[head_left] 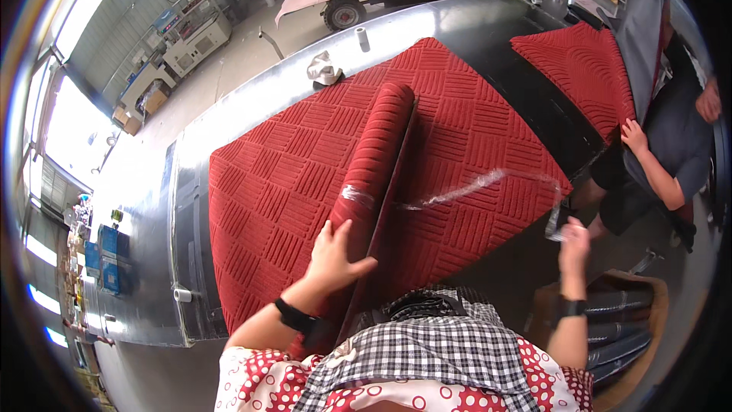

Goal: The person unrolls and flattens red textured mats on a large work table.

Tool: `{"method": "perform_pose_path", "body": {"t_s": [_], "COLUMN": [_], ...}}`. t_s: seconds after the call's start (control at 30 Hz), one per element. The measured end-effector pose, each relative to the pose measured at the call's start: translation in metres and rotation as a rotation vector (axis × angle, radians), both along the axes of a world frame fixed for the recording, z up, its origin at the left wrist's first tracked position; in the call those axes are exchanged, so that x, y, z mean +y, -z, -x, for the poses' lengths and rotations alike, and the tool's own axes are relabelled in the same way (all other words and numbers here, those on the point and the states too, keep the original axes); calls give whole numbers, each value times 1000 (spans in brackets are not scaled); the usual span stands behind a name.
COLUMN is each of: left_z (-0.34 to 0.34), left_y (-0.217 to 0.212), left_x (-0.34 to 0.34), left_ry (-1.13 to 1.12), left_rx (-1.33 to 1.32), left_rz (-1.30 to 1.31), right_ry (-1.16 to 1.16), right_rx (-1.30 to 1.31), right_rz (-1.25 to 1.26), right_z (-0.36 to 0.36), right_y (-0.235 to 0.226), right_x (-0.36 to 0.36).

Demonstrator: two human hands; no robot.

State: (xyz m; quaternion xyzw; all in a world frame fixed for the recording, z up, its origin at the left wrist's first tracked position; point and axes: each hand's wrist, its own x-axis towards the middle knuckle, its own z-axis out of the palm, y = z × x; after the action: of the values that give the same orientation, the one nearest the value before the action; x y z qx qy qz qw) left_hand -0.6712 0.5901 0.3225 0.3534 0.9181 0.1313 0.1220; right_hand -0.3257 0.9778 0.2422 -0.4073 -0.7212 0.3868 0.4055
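A red ribbed mat rolled into a tube (374, 156) lies across a flat red mat (274, 175) with a block pattern of ridges. My left hand (335, 259) rests on the near part of the tube, its fingers and thumb spread. A strip of clear tape (473, 184) is stuck on the tube and runs loose and wavy to the right, over the flat mat. At the strip's far end my right hand (574, 248) is closed on the clear tape, beyond the mat's right corner. What else it may hold is hidden.
The mats lie on a dark shiny table (145, 259). On it are a crumpled pale cloth (324, 69), a small white roll (182, 295) and blue boxes (111, 259). At right a co-worker's hand (634, 137) touches another red mat (579, 69). A cardboard box (656, 313) holds dark wrapped rolls.
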Motion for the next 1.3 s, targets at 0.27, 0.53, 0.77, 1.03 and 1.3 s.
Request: {"method": "perform_pose_path", "body": {"t_s": [0.27,0.53,0.77,1.03,1.3], "left_z": [33,26,68,128,124], "left_y": [11,28,36,24,29], "left_x": [-41,-84,-96,-154,-133], "left_ry": [-91,-241,-309,-291,-272], "left_rx": [194,455,360,-35,-998], "left_rz": [18,139,130,-115,-569], "right_ry": [-790,-950,-487,-849,-882], "right_rx": [-289,-228,-46,240,821], "right_rz": [-523,-7,-37,1273,1229], "right_z": [272,398,475,375,269], "right_y": [1,36,56,52,-69], "right_x": [-123,-202,-237,-200,-118]}}
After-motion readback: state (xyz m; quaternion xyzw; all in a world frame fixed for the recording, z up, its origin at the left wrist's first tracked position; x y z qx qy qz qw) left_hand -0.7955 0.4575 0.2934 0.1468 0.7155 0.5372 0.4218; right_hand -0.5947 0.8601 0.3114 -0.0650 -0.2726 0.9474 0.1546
